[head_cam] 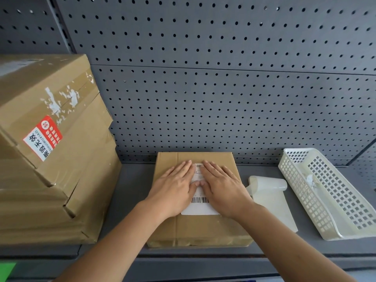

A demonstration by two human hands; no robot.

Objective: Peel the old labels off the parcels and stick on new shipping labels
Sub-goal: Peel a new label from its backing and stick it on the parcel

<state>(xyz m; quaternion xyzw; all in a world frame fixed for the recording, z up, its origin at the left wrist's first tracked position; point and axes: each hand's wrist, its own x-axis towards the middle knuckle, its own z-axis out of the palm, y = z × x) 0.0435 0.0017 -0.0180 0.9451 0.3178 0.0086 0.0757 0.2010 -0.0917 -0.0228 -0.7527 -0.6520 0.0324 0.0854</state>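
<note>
Where both palms cover it, most of the white shipping label point(200, 206) is hidden; only a barcode strip and fine, unreadable print show. The left hand point(175, 185) and right hand point(220, 186) lie flat, fingers straight, pressing it onto the taped brown cardboard parcel point(198, 228) at centre frame. At right, a curled glossy backing sheet point(268, 192) lies beside a white lattice plastic basket point(325, 192).
</note>
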